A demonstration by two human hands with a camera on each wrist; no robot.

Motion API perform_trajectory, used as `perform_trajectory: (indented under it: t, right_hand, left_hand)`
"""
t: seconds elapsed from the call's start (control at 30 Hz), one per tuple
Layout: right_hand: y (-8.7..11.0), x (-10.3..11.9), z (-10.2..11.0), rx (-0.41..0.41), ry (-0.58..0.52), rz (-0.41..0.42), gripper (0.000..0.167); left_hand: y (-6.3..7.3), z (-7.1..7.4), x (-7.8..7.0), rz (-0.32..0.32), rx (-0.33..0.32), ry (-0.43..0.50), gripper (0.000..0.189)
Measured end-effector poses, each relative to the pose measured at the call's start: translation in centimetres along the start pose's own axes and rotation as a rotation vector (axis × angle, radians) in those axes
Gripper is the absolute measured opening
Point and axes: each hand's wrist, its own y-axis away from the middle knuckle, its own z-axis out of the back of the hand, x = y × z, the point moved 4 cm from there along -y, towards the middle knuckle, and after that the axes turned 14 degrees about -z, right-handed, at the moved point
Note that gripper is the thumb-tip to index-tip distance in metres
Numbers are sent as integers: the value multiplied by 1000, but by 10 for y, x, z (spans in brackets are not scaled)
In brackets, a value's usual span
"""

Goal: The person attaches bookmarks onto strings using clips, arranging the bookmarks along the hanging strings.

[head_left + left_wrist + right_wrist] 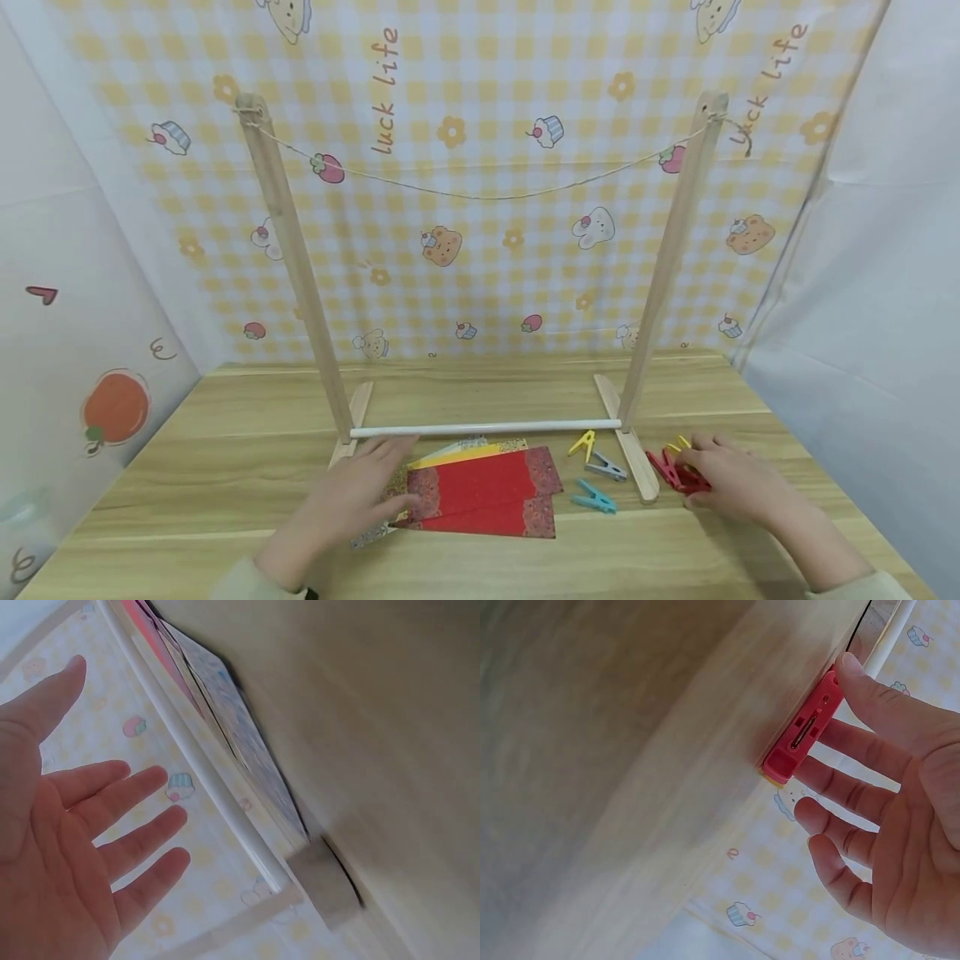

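In the head view my left hand point(352, 492) is held over the left end of a pile of flat sheets, its fingers straight and spread, holding nothing. The top red sheets point(483, 492) have patterned ends; a yellow sheet point(476, 452) shows behind them. My left palm point(67, 847) faces its wrist camera. My right hand point(731, 479) is low over red clothespins point(667, 471) and a yellow clothespin point(680, 443), partly covering them. In the right wrist view the thumb tip is right at one end of a red clothespin point(802, 727), with loosely bent fingers behind it.
A wooden frame, with a left post point(296, 250) and right post point(671, 258), stands behind the sheets. A sagging string point(480, 197) joins the tops, a white rod point(487, 429) the bottoms. Yellow point(583, 444), grey point(606, 467) and turquoise point(596, 497) clothespins lie right of the sheets.
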Motion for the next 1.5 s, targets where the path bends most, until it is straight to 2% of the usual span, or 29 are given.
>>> perform_trajectory:
  t: [0.2, 0.37, 0.5, 0.67, 0.83, 1.07, 1.27, 1.5]
  right_hand:
    - [-3, -3, -2, 36, 8, -6, 50]
    - [-4, -2, -3, 35, 9, 25, 53]
    - [-4, -1, -4, 39, -3, 28, 57]
    - [-6, 0, -4, 46, -15, 23, 49]
    - [-7, 2, -4, 67, -27, 31, 34]
    - [-6, 4, -3, 85, -54, 35, 33]
    - [-6, 3, -3, 78, -48, 47, 33]
    - [-7, 3, -4, 78, -53, 56, 33]
  left_hand:
    - [-13, -8, -5, 0, 48, 98, 76]
    - [-22, -13, -8, -29, 87, 99, 73]
    - [-28, -17, -11, -41, 142, 87, 73]
    - [-34, -20, -12, -27, 227, 62, 75]
    - [-39, -20, -12, -2, 276, 61, 77]
    - [-43, -21, -13, 14, 313, 77, 76]
    - [-46, -19, -14, 12, 315, 101, 74]
    - [-47, -21, -9, 39, 322, 173, 79]
